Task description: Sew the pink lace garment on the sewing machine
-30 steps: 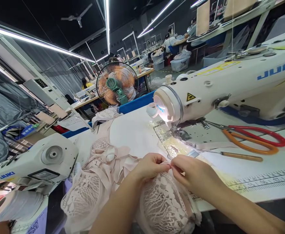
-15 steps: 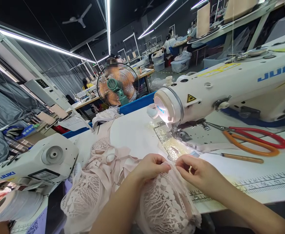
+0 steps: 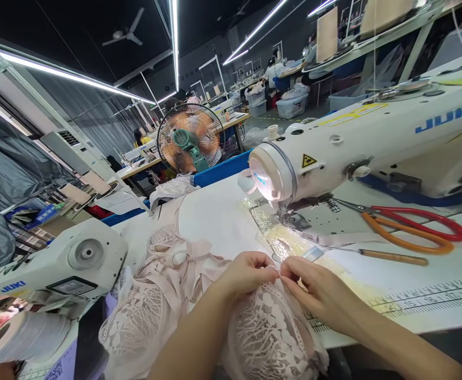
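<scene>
A pale pink lace bra (image 3: pixel 266 327) hangs over the table's front edge, its upper edge pinched by my left hand (image 3: pixel 250 274). My right hand (image 3: pixel 314 287) is closed, thumb and forefinger together at the same upper edge, close against the left fingertips. What lies between the right fingertips is too small to make out. More lace bras (image 3: pixel 136 311) lie in a heap to the left, their straps tangled. Just beyond my hands stands a white sewing machine (image 3: pixel 314 163), its lamp lit over the needle area.
Right of the needle lie scissors (image 3: pixel 408 227) with red and orange handles and a wooden-handled tool (image 3: pixel 393 257). A second sewing machine (image 3: pixel 88 258) and a thread cone (image 3: pixel 25 335) stand at left. Behind the table are a large fan (image 3: pixel 191 138) and other workstations.
My right hand has moved slightly left, bringing its fingertips up against those of my left hand. The left hand still grips the bra's edge, and the heap lies as before.
</scene>
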The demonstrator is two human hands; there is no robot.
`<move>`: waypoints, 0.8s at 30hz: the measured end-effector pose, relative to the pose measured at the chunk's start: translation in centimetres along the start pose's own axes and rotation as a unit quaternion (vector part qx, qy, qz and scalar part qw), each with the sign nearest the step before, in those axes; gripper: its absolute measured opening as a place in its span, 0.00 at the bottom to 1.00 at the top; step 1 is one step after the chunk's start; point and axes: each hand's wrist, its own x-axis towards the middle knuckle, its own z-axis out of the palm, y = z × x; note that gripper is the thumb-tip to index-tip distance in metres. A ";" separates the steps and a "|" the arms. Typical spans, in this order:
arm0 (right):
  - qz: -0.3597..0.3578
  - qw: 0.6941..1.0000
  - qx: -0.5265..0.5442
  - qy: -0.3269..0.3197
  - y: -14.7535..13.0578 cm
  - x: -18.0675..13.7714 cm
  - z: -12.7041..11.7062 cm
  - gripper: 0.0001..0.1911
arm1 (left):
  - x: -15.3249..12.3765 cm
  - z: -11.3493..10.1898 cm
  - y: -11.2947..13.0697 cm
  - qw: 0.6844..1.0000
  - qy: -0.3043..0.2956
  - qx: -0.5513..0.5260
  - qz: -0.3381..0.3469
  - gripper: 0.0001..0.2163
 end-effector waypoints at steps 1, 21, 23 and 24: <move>-0.004 1.000 0.001 -0.001 0.0 -0.1 0.0 0.11 | 0.1 0.0 0.0 1.000 0.002 -0.002 0.004 0.07; 0.111 0.994 0.004 0.000 -0.1 1.2 0.1 0.09 | 0.1 0.7 0.4 0.998 0.013 0.025 0.063 0.05; 0.120 0.993 0.005 0.006 -0.2 1.3 0.1 0.08 | 0.1 0.7 0.4 0.998 0.010 0.022 0.066 0.05; 0.123 0.992 0.009 0.010 -0.3 1.3 0.1 0.08 | 0.0 0.7 0.4 0.998 0.012 0.020 0.065 0.05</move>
